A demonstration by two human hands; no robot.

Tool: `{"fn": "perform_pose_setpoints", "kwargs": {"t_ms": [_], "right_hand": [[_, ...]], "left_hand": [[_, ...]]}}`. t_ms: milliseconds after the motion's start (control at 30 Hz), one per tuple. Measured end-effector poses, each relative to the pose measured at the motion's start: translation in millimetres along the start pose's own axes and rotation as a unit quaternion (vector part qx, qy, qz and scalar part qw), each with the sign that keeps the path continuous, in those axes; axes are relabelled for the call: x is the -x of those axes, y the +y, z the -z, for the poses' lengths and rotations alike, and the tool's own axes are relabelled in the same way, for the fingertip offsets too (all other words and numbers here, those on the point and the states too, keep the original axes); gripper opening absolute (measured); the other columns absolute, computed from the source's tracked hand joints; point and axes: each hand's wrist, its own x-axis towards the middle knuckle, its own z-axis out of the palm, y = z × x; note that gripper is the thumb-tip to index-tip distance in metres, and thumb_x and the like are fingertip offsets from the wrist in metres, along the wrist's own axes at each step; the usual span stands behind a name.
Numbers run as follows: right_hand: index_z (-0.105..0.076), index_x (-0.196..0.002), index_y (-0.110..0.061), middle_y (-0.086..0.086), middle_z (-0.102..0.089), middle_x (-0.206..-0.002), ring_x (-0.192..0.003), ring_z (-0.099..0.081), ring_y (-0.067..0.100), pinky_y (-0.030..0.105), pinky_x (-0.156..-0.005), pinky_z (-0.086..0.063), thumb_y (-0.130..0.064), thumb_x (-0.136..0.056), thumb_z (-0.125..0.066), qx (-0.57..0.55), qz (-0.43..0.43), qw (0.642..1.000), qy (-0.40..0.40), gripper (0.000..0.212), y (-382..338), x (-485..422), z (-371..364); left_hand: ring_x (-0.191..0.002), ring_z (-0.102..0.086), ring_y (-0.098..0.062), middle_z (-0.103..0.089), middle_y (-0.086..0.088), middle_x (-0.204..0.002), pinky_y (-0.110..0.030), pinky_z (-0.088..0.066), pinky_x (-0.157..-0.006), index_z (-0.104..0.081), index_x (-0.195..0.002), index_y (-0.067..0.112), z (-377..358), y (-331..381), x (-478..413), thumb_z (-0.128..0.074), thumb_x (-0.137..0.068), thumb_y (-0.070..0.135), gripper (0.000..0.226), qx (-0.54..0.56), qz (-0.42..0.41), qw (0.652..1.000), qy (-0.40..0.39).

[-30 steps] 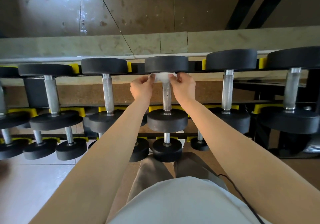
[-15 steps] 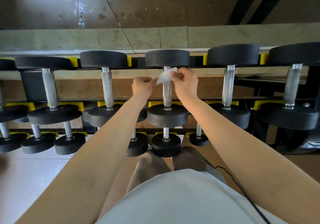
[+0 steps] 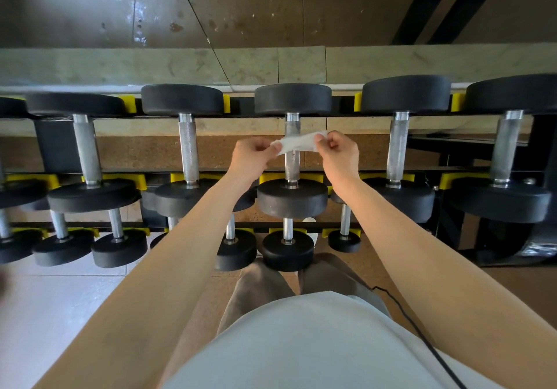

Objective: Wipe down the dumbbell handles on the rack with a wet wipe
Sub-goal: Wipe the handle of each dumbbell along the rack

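A: Where's the thin white wet wipe (image 3: 298,143)?
B: Stretched flat between both hands, just in front of the knurled steel handle (image 3: 291,159) of the middle black round-headed dumbbell (image 3: 291,199) on the top tier.
A: And the grips?
B: The left hand (image 3: 251,158) pinches the wipe's left end; the right hand (image 3: 339,155) pinches its right end, fingers curled shut on it.
A: What does the black rack with yellow cradles (image 3: 272,177) hold?
B: Black dumbbells side by side on the top tier, smaller ones on the tier below. I can't tell if the wipe touches the handle.
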Motion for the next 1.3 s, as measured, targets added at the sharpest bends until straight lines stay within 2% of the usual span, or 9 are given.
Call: {"fn": "perform_pose_setpoints", "kwargs": {"t_ms": [67,267,400,600,700,800,1000,1200,1300], "right_hand": [[-0.063,-0.083,-0.007,0.002,-0.06,-0.074,-0.069,-0.056,0.01,0.021,-0.068,-0.044,-0.03,-0.098,-0.06,0.002,-0.006,1.0,-0.007,0.027,3.0,5.7,1.9],[-0.07,-0.084,-0.01,0.007,-0.067,-0.079,-0.076,-0.062,0.019,0.029,-0.074,-0.049,-0.031,-0.094,-0.066,0.051,0.02,0.99,-0.133,0.023,3.3,22.0,-1.7],[-0.07,-0.089,-0.014,-0.003,-0.064,-0.08,-0.075,-0.059,0.009,0.022,-0.07,-0.043,-0.029,-0.092,-0.069,0.064,-0.007,0.994,-0.088,0.015,18.5,14.7,17.4],[-0.067,-0.078,-0.021,-0.004,-0.065,-0.081,-0.078,-0.06,0.01,0.022,-0.069,-0.044,-0.029,-0.087,-0.075,0.122,0.022,0.977,-0.174,0.014,10.9,28.0,3.5],[-0.067,-0.082,-0.015,-0.002,-0.064,-0.085,-0.082,-0.061,0.014,0.027,-0.075,-0.05,-0.024,-0.086,-0.076,0.178,-0.008,0.969,-0.169,0.013,15.0,21.7,13.0],[-0.064,-0.084,-0.018,-0.007,-0.057,-0.085,-0.084,-0.057,0.013,0.021,-0.067,-0.042,-0.023,-0.086,-0.076,0.22,-0.046,0.962,-0.156,0.013,19.8,15.0,23.9],[-0.069,-0.083,-0.02,-0.007,-0.063,-0.084,-0.08,-0.059,0.007,0.02,-0.066,-0.042,-0.028,-0.083,-0.079,0.227,-0.021,0.946,-0.229,0.012,1.5,18.9,2.7],[-0.065,-0.087,-0.019,0.0,-0.063,-0.094,-0.088,-0.061,0.016,0.023,-0.068,-0.044,-0.02,-0.087,-0.074,0.278,-0.061,0.947,-0.149,0.009,12.4,10.6,22.9],[-0.064,-0.082,-0.016,-0.002,-0.061,-0.085,-0.081,-0.059,0.013,0.025,-0.072,-0.044,-0.019,-0.087,-0.073,0.257,-0.029,0.956,-0.14,0.011,7.6,14.9,17.4]], "left_hand": [[-0.084,-0.063,-0.013,-0.069,0.003,-0.093,-0.025,-0.052,-0.075,-0.072,-0.107,0.015,2.7,-4.4,2.4,-0.068,-0.094,0.031,0.021,-0.013,-0.013,1.0,-0.005],[-0.104,-0.069,-0.029,-0.072,-0.007,-0.111,-0.045,-0.056,-0.096,-0.071,-0.117,0.015,15.1,-22.1,4.7,-0.074,-0.09,0.03,0.031,-0.031,0.056,0.998,0.017],[-0.091,-0.065,-0.013,-0.07,0.004,-0.102,-0.033,-0.055,-0.089,-0.07,-0.111,0.02,11.7,-14.9,14.9,-0.072,-0.092,0.027,0.02,-0.089,-0.023,0.993,-0.075],[-0.094,-0.064,-0.016,-0.068,0.002,-0.1,-0.016,-0.041,-0.065,-0.073,-0.113,0.014,17.9,-26.7,9.2,-0.072,-0.091,0.034,0.03,-0.177,-0.007,0.984,0.0],[-0.097,-0.063,-0.011,-0.068,0.004,-0.112,-0.02,-0.045,-0.078,-0.073,-0.117,0.017,14.3,-22.4,14.2,-0.074,-0.09,0.029,0.029,-0.218,-0.032,0.97,-0.105],[-0.092,-0.063,-0.007,-0.07,0.004,-0.11,-0.019,-0.046,-0.074,-0.074,-0.114,0.021,9.4,-17.9,17.4,-0.076,-0.088,0.03,0.027,-0.214,-0.041,0.962,-0.164],[-0.086,-0.068,-0.016,-0.074,-0.001,-0.103,-0.029,-0.056,-0.073,-0.075,-0.109,0.02,13.6,-33.3,9.2,-0.075,-0.088,0.036,0.027,-0.292,-0.014,0.955,-0.038],[-0.093,-0.065,-0.013,-0.071,0.003,-0.105,-0.024,-0.052,-0.078,-0.076,-0.105,0.021,4.0,-13.6,13.1,-0.076,-0.088,0.027,0.019,-0.229,-0.046,0.957,-0.169],[-0.087,-0.066,-0.015,-0.07,-0.001,-0.096,-0.026,-0.052,-0.073,-0.074,-0.101,0.017,7.5,-21.1,10.3,-0.073,-0.09,0.029,0.016,-0.247,-0.028,0.959,-0.135]]}}
